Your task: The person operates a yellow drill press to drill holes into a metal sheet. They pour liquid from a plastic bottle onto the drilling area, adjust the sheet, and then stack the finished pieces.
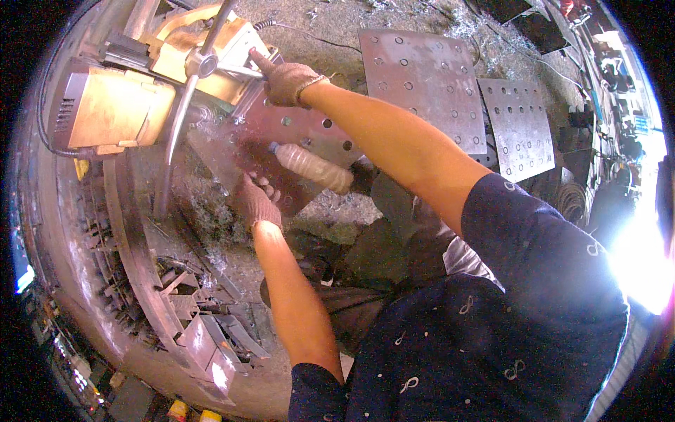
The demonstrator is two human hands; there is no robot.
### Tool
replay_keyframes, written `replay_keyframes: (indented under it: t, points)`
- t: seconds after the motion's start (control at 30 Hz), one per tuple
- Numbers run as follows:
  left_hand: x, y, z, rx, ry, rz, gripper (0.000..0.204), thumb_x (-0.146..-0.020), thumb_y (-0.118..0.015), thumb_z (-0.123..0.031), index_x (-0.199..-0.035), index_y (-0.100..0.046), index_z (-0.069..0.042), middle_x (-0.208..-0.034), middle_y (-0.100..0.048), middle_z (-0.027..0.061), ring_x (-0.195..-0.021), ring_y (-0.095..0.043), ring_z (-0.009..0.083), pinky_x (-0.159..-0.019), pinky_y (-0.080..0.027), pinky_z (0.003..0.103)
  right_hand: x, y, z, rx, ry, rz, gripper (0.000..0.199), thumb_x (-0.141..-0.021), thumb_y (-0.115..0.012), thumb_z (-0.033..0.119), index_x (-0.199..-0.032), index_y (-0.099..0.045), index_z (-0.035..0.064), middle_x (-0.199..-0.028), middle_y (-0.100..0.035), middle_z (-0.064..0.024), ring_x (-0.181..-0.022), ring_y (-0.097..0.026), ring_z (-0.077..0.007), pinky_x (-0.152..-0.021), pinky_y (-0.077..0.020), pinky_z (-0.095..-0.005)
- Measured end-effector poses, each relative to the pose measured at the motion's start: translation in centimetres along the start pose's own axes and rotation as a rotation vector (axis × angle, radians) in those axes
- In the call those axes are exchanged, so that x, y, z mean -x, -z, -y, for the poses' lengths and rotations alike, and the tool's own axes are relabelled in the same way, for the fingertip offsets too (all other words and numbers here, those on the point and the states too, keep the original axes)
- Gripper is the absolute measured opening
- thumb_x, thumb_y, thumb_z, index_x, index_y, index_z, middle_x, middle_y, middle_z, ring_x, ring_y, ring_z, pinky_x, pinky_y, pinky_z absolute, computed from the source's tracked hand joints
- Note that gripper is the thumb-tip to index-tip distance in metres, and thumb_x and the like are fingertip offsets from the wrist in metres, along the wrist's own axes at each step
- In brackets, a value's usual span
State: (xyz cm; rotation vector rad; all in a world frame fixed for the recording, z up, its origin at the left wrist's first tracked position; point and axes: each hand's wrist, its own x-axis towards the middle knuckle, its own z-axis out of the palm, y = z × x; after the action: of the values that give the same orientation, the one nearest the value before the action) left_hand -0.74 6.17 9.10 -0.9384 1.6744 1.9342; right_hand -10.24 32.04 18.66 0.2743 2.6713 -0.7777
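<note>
In the head view, the right hand (290,83), in a knitted glove, is up at the drill (228,60), a yellow machine. Its index finger is stretched out to the drill's front face, and the tip appears to touch there. The other fingers bend beside the end of a silver handle (242,71); whether they grasp it I cannot tell.

The left hand (260,204), gloved too, is lower down, at the near edge of a plate (299,133). Its fingers are curled there, but I cannot tell whether they are clenched on the edge or only rest against it.

The plate is reddish-brown with round holes. It lies below and to the right of the drill, between the two hands, its upper end just beside the drill. A clear bottle (314,167) with a blue cap lies on its side over the plate, the cap pointing toward the drill.

A yellow housing (116,107) is left of the handles. Farther right, a large sheet (429,84) with rows of marked circles lies beside a smaller sheet (520,123). A dark cable (316,34) runs from the drill toward the large sheet. Metal offcuts (214,344) are heaped at lower left, near a curved beam (133,253).
</note>
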Motion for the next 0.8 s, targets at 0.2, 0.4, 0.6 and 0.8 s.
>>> replay_keyframes:
  t: [0.2, 0.4, 0.6, 0.8]
  points:
    - [1.8, -3.2, -0.7, -0.020, 0.031, 0.014, 0.018, -0.108, -0.050, -0.031, -0.099, -0.055, -0.016, -0.074, -0.054, -0.0017, -0.061, -0.048, 0.0145, -0.059, -0.042, 0.037, -0.6, -0.3, -1.6, -0.024, 0.025, -0.092, 0.102, -0.094, -0.062, 0.015, -0.175, -0.003, 0.0263, -0.133, -0.071, -0.0278, -0.119, -0.074, -0.0390, -0.099, -0.0584, -0.0503]
    - [1.9, -3.1, -0.5, -0.077, 0.028, 0.046, 0.018, -0.107, -0.050, -0.030, -0.098, -0.056, -0.017, -0.074, -0.056, -0.0016, -0.060, -0.049, 0.0150, -0.059, -0.041, 0.037, -1.0, -0.9, -1.8, -0.018, 0.028, -0.103, 0.102, -0.093, -0.064, 0.014, -0.175, -0.004, 0.0280, -0.130, -0.073, -0.0272, -0.118, -0.074, -0.0389, -0.097, -0.0589, -0.0504]
    - [0.4, -2.8, -0.3, 0.015, -0.015, -0.065, 0.017, -0.107, -0.051, -0.029, -0.098, -0.058, -0.015, -0.075, -0.056, -0.0025, -0.060, -0.049, 0.0136, -0.059, -0.040, 0.035, -0.9, -0.8, -1.7, -0.021, 0.030, -0.086, 0.104, -0.092, -0.065, 0.014, -0.175, -0.003, 0.0282, -0.128, -0.073, -0.0280, -0.117, -0.075, -0.0394, -0.094, -0.0600, -0.0500]
    - [0.5, -2.8, -1.0, 0.035, -0.105, -0.259, 0.023, -0.110, -0.052, -0.035, -0.104, -0.060, -0.014, -0.077, -0.058, -0.0027, -0.065, -0.053, 0.0147, -0.061, -0.046, 0.037, -1.2, -0.8, -1.8, 0.020, 0.007, -0.088, 0.092, -0.101, -0.060, 0.024, -0.175, -0.005, 0.0253, -0.127, -0.074, -0.0263, -0.114, -0.074, -0.0393, -0.096, -0.0582, -0.0513]
